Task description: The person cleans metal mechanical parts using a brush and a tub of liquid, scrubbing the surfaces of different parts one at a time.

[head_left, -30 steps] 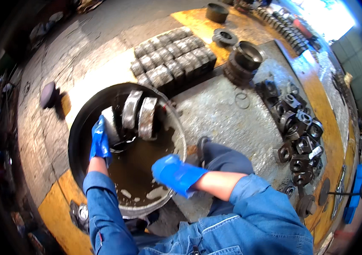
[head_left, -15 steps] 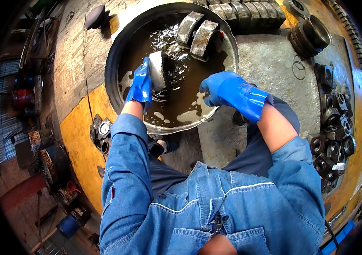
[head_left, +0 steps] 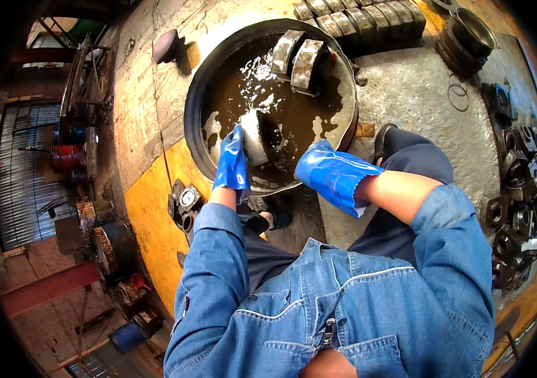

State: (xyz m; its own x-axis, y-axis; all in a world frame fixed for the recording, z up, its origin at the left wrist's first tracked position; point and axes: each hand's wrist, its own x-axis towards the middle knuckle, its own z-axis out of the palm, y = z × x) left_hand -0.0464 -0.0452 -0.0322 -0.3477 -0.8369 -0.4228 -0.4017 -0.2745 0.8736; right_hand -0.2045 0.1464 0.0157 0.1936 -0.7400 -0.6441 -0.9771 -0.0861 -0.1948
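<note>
Scuffed floor [head_left: 131, 94] with yellow patches [head_left: 149, 220], ribbed grey sheeting [head_left: 29, 195] at left.

Between your left hand [head_left: 232, 159] and your right hand [head_left: 319, 165] you have a gap over the brown liquid [head_left: 294, 120], where another hand could pass. The pale block [head_left: 252, 136] at your left hand obstructs the left side of that gap. Farther off, two curved blocks [head_left: 307, 66] stand close together, leaving you a narrow slot. The basin [head_left: 193, 107] walls you in, so you reach over its rim; beyond its far right side, rows of blocks [head_left: 369, 25] bar the way.
</note>
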